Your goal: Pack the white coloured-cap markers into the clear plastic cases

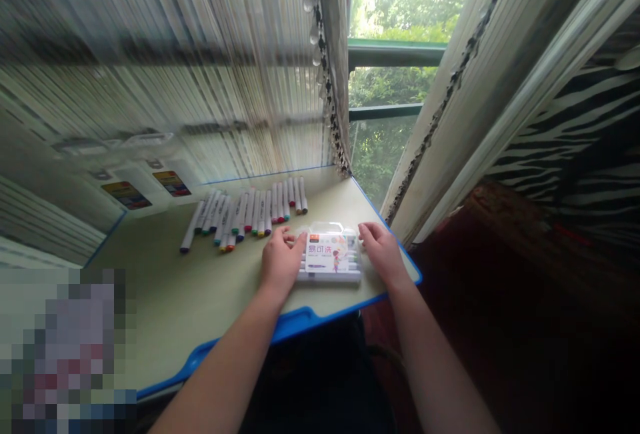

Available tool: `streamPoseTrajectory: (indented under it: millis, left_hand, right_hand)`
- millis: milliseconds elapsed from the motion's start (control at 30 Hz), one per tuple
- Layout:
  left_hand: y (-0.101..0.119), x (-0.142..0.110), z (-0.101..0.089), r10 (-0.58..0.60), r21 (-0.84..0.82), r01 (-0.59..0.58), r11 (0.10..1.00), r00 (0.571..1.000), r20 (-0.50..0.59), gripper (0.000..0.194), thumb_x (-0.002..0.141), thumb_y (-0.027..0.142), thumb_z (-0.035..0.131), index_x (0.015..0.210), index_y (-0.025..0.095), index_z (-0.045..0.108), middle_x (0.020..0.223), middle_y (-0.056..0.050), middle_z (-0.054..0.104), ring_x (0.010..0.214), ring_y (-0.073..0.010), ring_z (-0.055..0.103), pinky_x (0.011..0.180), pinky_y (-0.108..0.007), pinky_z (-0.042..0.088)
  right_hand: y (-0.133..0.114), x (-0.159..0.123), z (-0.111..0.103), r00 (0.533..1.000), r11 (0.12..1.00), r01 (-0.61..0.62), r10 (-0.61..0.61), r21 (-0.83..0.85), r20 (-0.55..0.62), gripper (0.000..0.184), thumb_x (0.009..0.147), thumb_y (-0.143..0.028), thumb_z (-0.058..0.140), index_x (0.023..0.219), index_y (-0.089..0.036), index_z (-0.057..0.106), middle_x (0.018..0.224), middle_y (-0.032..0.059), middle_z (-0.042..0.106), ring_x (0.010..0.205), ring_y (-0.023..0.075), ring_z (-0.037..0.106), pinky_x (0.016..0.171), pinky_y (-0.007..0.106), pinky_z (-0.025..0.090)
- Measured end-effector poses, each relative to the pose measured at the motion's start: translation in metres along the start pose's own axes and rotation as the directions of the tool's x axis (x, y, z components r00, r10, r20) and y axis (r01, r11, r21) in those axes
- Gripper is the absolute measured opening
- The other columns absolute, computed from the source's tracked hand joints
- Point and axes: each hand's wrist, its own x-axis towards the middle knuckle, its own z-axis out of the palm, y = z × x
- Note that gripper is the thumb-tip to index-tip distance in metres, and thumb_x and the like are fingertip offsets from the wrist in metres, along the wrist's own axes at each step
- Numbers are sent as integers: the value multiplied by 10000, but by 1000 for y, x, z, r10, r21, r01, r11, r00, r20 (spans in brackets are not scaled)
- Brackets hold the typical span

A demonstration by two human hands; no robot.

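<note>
Bracketing clear-lidded plastic marker case between left hand and right hand: hands apart, fingers touching case ends, firmness of grip unclear. Loose row of markers on desk beyond left hand.

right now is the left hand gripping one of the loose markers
No, the left hand rests against the right end of the clear-lidded marker case, apart from the row of loose markers.
</note>
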Motion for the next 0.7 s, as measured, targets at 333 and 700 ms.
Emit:
streamPoseTrajectory:
  millis: [333,700]
  left_hand:
    - [-11,8,11,-36,-194,42,980,999,33,428,715,394,652,1037,116,605,898,-104,676,766,-194,636,694,-296,500]
    - [-9,7,18,-74,-406,106,908,993,94,377,726,329,641,1039,129,574,960,-114,668,800,-199,649,667,-300,528]
  right_hand:
    - [3,-6,0,994,993,-101,103,69,-27,355,778,-482,524,855,-160,655,823,78,691,703,199,627,622,302,471]
    - [5,-6,0,988,973,-138,148,184,-41,397,745,-497,568,932,-152,630,819,68,673,661,170,600,528,265,457]
